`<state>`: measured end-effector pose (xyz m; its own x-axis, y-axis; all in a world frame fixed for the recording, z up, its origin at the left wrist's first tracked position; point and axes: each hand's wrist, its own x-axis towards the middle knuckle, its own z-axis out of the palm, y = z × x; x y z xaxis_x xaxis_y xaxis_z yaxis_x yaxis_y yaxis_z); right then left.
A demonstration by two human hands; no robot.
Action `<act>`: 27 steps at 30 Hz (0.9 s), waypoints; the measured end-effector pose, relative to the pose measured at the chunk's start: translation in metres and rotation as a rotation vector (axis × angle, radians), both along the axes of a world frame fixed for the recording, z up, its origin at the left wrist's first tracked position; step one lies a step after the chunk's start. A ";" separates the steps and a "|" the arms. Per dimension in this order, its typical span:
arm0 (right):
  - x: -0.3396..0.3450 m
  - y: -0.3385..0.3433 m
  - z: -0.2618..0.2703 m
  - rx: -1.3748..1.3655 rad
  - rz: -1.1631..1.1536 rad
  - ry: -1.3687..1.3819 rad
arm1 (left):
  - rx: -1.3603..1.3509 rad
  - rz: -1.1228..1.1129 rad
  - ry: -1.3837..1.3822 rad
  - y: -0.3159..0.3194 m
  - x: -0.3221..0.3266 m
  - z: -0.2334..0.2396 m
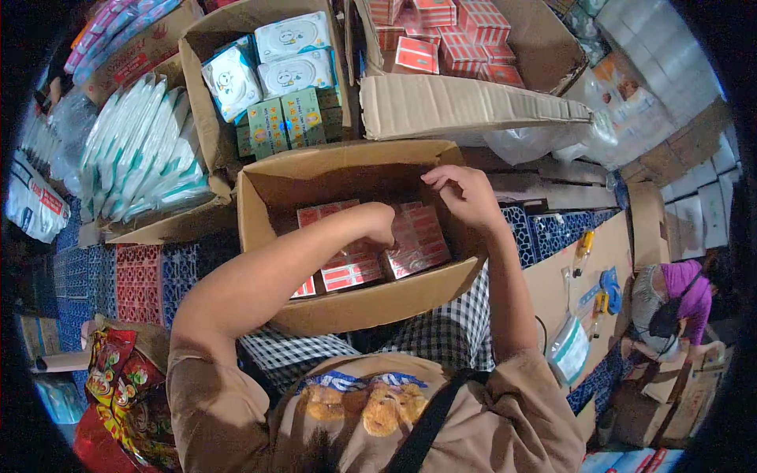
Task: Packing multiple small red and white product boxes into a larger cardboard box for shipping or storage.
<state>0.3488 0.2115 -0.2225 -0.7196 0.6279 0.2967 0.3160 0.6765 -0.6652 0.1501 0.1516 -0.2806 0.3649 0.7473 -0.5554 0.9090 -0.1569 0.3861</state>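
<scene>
An open cardboard carton (355, 313) stands before me, with several red-and-white boxes (417, 236) in plastic wrap on its floor. My left hand (378, 223) reaches down among these boxes, its wrist bent; the fingers are hidden behind the hand, so I cannot tell whether it grips one. Over the carton's right rear corner is my right hand (458, 186), raised, its fingers loosely curled and no object visible in them.
Behind stand a carton (207, 112) with wipes packs (293, 35) and green boxes (284, 127), and another (473, 109) with red boxes (417, 55). Plastic-wrapped packs (142, 148) lie left. Right are cardboard (550, 284), blue tape (609, 290) and a person in purple (680, 307).
</scene>
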 end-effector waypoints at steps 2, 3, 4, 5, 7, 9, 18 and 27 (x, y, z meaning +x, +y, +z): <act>0.000 -0.002 0.000 -0.017 -0.011 0.013 | 0.014 0.014 -0.012 0.002 0.000 -0.005; 0.000 -0.003 0.000 -0.004 -0.024 -0.008 | -0.027 0.052 -0.025 0.002 0.001 -0.003; 0.001 -0.004 0.000 0.009 -0.038 -0.029 | -0.068 0.089 -0.039 0.002 0.001 -0.001; 0.002 -0.005 -0.001 0.009 -0.037 -0.029 | -0.069 0.089 -0.039 0.003 0.000 0.001; 0.005 -0.006 -0.001 0.085 -0.016 -0.063 | -0.192 0.179 -0.083 0.001 0.000 0.020; 0.006 -0.006 -0.003 0.089 -0.017 -0.051 | -0.172 0.209 -0.092 0.001 0.000 0.010; 0.008 -0.004 -0.008 0.017 -0.024 0.056 | 0.019 -0.127 0.057 0.009 -0.004 0.002; 0.011 -0.010 -0.011 0.057 -0.018 0.085 | 0.206 -0.325 0.103 -0.007 0.003 -0.006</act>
